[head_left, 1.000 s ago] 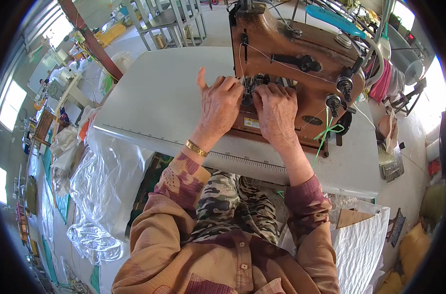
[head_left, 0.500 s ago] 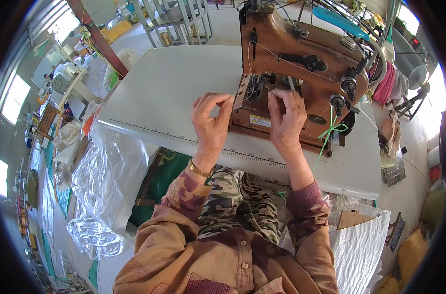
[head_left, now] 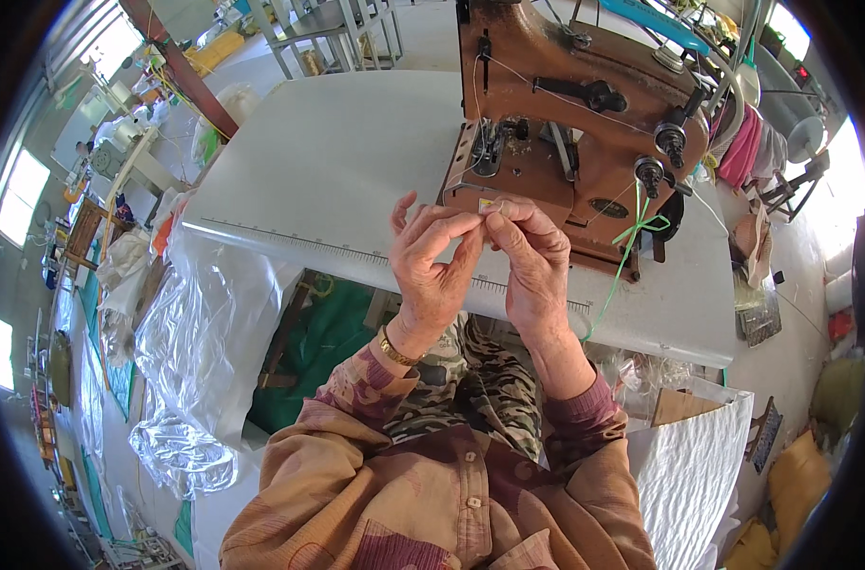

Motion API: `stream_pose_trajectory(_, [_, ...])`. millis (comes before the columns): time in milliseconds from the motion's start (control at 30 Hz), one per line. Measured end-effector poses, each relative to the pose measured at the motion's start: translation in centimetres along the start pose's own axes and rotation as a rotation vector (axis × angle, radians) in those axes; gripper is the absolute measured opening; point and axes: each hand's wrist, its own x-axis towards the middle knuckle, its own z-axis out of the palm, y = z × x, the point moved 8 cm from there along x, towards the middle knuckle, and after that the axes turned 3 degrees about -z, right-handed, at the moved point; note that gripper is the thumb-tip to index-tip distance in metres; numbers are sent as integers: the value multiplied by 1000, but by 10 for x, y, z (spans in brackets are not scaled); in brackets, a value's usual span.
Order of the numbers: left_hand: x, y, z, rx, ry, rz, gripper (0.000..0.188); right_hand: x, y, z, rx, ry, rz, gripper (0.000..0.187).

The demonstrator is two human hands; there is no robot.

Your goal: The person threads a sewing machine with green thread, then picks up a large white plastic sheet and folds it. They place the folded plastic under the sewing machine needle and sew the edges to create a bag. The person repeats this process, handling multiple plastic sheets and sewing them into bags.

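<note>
Just in front of a brown sewing machine (head_left: 566, 100), my two hands meet at the fingertips. My left hand (head_left: 435, 266) is closed in a pinch, thumb against forefinger, with a gold-coloured band on the wrist. A thin pale thread seems to run from the needle area to these fingertips. Against them, my right hand (head_left: 535, 271) is pinched as well; whatever lies between its fingers is too small to make out. Behind the hands is the machine's needle and presser foot area (head_left: 490, 147). Green string (head_left: 632, 233) hangs tied in a bow from a tension knob (head_left: 649, 176).
The machine stands on a grey table (head_left: 347, 142) with a ruler scale (head_left: 299, 239) along its near edge. Clear plastic sheeting (head_left: 190, 351) hangs at the left. A white sack (head_left: 694, 475) stands at the lower right. Beyond the table is a metal chair frame (head_left: 328, 33).
My hands have come together and back toward me, away from the needle area; before, they were apart, each pinched. The view has shifted slightly, so the machine sits higher.
</note>
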Motion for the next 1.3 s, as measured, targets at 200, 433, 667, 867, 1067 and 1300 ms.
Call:
stream_pose_trajectory(200, [-5, -18, -10, -547, -10, -371, 22, -11, -22, 6, -369, -43, -25, 9])
stream_pose_trajectory(433, [-4, 10, -15, -398, -169, -254, 21, -29, -48, 40, -794, -196, -64, 7])
stream_pose_trajectory(667, [1, 32, -22, -224, -237, -9, 11, -48, -44, 29, -405, -156, 183, 10])
stream_pose_trajectory(867, [4, 35, -14, -286, -320, 0, 13, -53, -64, 23, -668, -86, 69, 9])
stream_pose_trajectory(1067, [12, -17, -16, -700, -187, -243, 17, -53, -81, 16, -943, -13, -61, 6])
stream_pose_trajectory(1300, [20, -121, -7, -597, 89, -578, 32, -4, -55, -10, -1285, 238, -333, 6])
